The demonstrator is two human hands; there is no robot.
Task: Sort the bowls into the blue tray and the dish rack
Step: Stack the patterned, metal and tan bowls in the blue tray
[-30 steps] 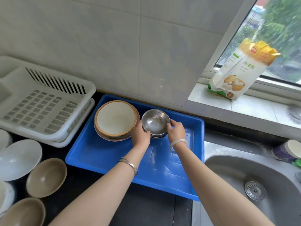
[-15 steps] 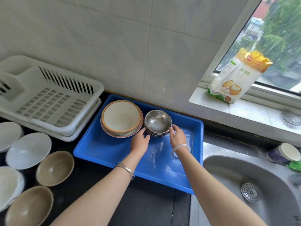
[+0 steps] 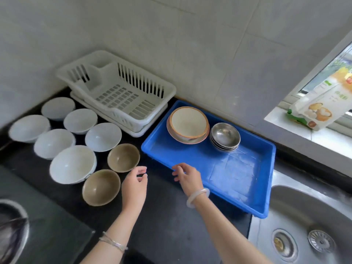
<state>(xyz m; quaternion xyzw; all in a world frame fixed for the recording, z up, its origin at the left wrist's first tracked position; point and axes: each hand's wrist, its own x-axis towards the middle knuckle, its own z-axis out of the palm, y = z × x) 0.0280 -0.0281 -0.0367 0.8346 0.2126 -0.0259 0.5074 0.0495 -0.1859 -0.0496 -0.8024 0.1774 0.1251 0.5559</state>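
Note:
The blue tray (image 3: 238, 174) lies on the black counter and holds a stack of cream bowls with orange rims (image 3: 187, 124) and a stack of steel bowls (image 3: 224, 137) at its far side. The white dish rack (image 3: 122, 96) stands to its left with nothing in it. Several white bowls (image 3: 72, 163) and two brown bowls (image 3: 123, 157) (image 3: 101, 186) sit on the counter left of the tray. My left hand (image 3: 134, 185) hovers beside the brown bowls, fingers loosely curled, holding nothing. My right hand (image 3: 187, 177) hangs over the tray's near left edge, empty too.
A steel sink (image 3: 304, 225) lies to the right of the tray. A flour bag (image 3: 322, 103) leans on the window sill at the right. A glass stove top with a pan (image 3: 11, 231) is at the lower left. Tiled wall runs behind everything.
Both hands have let go of the steel bowls and drawn back toward me and to the left. The view has swung left, showing more bowls on the counter.

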